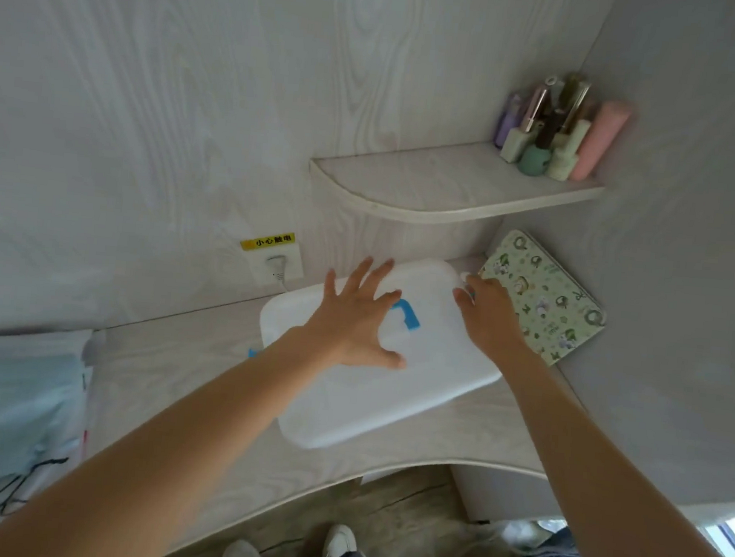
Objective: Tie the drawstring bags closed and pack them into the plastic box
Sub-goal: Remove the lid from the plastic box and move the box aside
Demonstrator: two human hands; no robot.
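A white plastic box (372, 407) with its lid on and a blue handle (409, 315) lies on the pale wooden desk (180, 364). My left hand (355, 317) is spread over the lid with straight fingers, thumb by the handle. My right hand (484, 315) reaches to the box's far right corner, fingers bent over the edge near a latch. A light blue and white cloth bag (12, 407) with a black cord lies at the desk's left end.
A green patterned flat pouch (541, 298) leans against the right wall behind the box. A corner shelf (444, 191) above carries several bottles (556, 130). A wall socket with a plug (275, 268) sits behind the box. Below are the floor and my shoes.
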